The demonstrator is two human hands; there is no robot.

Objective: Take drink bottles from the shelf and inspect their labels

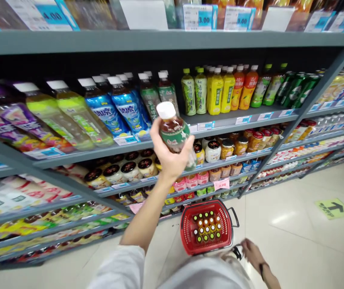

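At grey metal shelves (166, 42), holding in clamped fingers of the left hand (171, 161) a white-capped, green-labelled plastic bottle (174, 131), likely weighty, slick, slightly squeezable, best gripped mid-body; cannot tell grip of right hand (252, 253).

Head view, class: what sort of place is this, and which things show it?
Most likely a supermarket: shelves stocked with bottled drinks, price labels along the shelf edges, and a red shopping basket.
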